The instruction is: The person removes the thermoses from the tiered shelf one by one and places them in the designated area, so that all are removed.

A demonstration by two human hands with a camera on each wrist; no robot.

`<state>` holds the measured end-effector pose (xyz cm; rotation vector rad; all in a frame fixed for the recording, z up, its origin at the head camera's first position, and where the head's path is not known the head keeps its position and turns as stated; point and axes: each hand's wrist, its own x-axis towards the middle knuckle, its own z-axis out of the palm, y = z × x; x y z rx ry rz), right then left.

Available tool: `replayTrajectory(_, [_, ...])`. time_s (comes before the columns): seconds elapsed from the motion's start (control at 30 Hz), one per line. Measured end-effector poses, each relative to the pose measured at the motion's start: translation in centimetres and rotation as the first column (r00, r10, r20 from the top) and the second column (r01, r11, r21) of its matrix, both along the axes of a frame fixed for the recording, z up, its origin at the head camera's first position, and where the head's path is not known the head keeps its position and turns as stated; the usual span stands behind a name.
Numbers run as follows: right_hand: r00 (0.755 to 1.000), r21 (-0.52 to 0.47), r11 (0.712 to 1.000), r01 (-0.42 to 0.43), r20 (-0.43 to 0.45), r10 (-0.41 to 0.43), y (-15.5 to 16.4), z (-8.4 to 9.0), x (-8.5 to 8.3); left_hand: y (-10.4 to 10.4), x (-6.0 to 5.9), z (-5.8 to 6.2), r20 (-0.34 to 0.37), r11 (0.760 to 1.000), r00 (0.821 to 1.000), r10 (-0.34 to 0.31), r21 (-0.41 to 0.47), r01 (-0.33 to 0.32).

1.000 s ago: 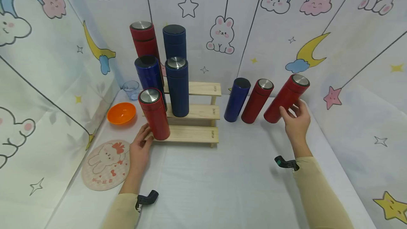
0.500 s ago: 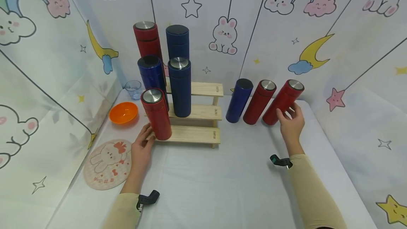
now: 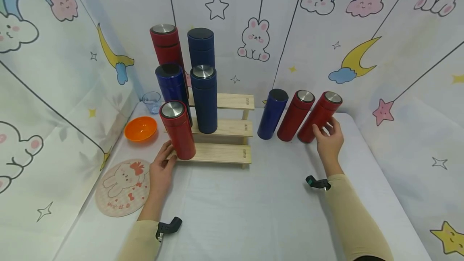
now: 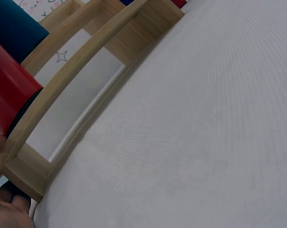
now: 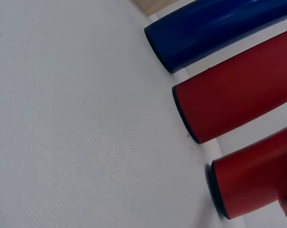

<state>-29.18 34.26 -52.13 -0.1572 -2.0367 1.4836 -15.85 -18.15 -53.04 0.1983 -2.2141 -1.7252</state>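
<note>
On the right of the table, my right hand grips the lower part of a red thermos with a steel-topped lid. Its base looks to be on the table in the right wrist view, where only part of the hand shows at the edge. Left of it stand a second red thermos and a glossy blue thermos. My left hand holds the left end of a stepped wooden rack, beside a red thermos on the bottom step. Some left fingers are hidden behind that thermos.
Higher on the rack stand a glossy blue thermos, a navy thermos, another red thermos and a navy one. To the left lie an orange bowl, a clear cup and a round rabbit mat.
My right hand has moved the red thermos slightly left, closer to the other red one, and its top has come down and left. The left hand stays at the rack.
</note>
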Motion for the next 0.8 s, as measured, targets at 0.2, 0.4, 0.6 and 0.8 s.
replayTrajectory(0.2, [1.000,0.014,1.000,-0.011,0.018,0.010,-1.0,1.2,1.2,0.0,0.0,-0.1,-0.020,1.000,1.000,0.001,-0.003,-0.001])
replayTrajectory(0.4, [0.999,0.046,0.999,-0.016,0.030,0.014,0.2,-0.4,0.2,0.1,0.1,0.0,-0.031,1.000,1.000,-0.003,-0.011,0.002])
replayTrajectory(0.6, [0.998,0.056,0.998,-0.041,0.040,0.039,1.2,-1.4,-0.1,-0.4,-0.7,-1.8,-0.054,1.000,0.999,0.004,0.008,-0.004])
replayTrajectory(0.8, [0.997,0.072,0.996,-0.058,0.047,0.055,1.4,-1.4,0.3,-1.2,-1.5,-4.0,-0.050,1.000,0.999,0.005,-0.015,-0.006])
